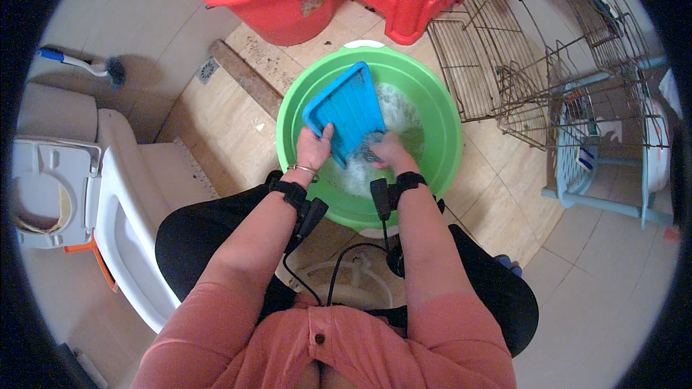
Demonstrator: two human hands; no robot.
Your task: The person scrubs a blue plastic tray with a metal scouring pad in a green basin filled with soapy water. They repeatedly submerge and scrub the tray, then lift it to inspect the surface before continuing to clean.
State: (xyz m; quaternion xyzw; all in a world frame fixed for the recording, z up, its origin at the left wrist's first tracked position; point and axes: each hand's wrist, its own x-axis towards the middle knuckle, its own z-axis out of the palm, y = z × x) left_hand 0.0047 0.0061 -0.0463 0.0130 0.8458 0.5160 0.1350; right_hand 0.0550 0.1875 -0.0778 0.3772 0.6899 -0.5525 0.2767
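Note:
A large green plastic basin (pixel 438 119) with foamy water (pixel 400 111) in it stands on the floor before me. My left hand (pixel 314 147) grips the rim of a blue plastic tray (pixel 354 105), the thumb on its inner side; the tray is tilted inside the basin, its lower edge at the suds. Dark marks show near the tray's upper corner. My right hand (pixel 390 152) holds a grey mesh-like scrubber (pixel 371 143) against the tray's lower right part. The scrubber is partly hidden by my fingers.
A red bucket (pixel 286 16) and a red plastic stool (pixel 405 5) stand beyond the basin. Wire racks (pixel 470 70) and a light-blue shelf (pixel 605 205) are at the right. At the left are a toilet seat (pixel 48 189), a toilet brush (pixel 81 62) and a floor drain (pixel 207 70).

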